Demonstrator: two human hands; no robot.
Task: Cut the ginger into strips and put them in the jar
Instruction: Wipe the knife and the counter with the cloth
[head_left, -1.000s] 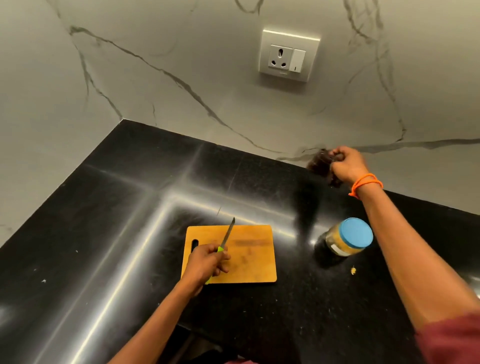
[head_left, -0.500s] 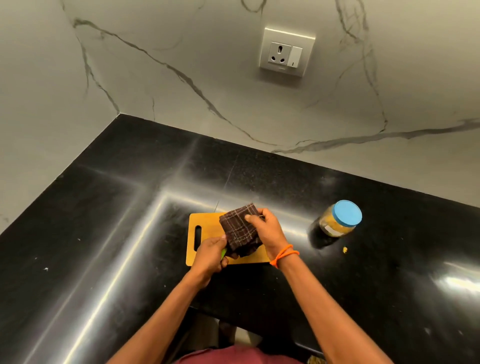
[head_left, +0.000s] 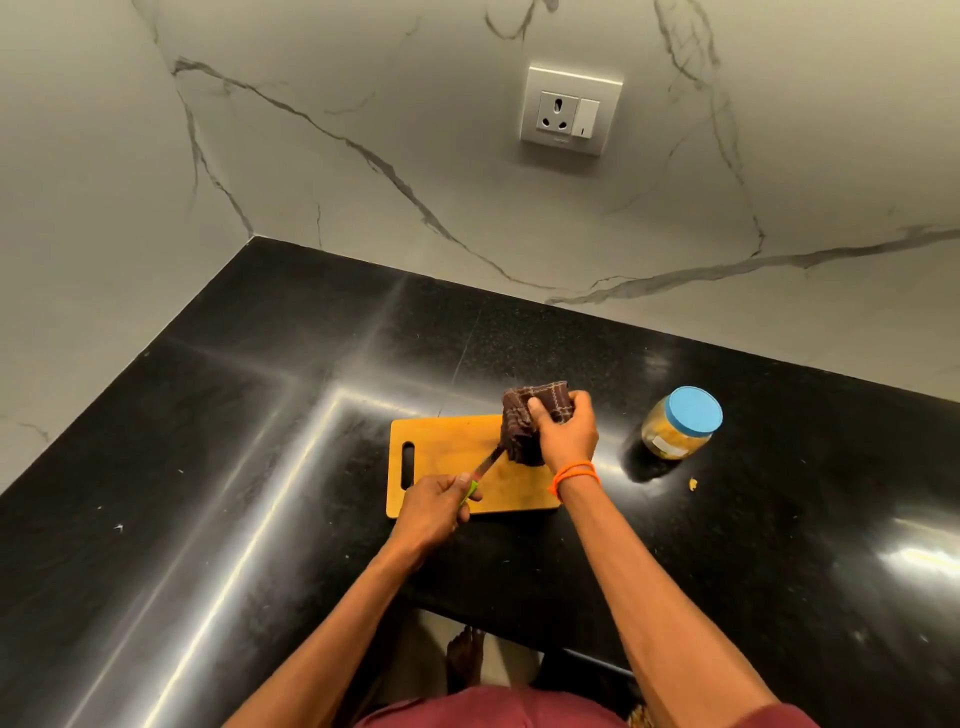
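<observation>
My left hand (head_left: 434, 506) grips the green handle of a small knife (head_left: 485, 466) over the wooden cutting board (head_left: 447, 441). The blade points up and right into a dark checked cloth (head_left: 522, 423). My right hand (head_left: 563, 434) holds that cloth, folded round the blade's far end, which it hides. A glass jar (head_left: 675, 439) with a blue lid (head_left: 693, 414) shut on it stands right of the board, with yellowish pieces inside. One small ginger scrap (head_left: 692, 484) lies on the counter near the jar.
The black polished countertop (head_left: 260, 441) fills a corner between marble walls. A wall socket (head_left: 570, 110) sits high on the back wall. The counter's front edge runs just below my arms, with the floor and a bare foot (head_left: 465, 657) beyond it.
My right hand fetched the cloth from the back wall and brought it to the knife over the board. The cloth has since slid from near the handle toward the blade tip.
</observation>
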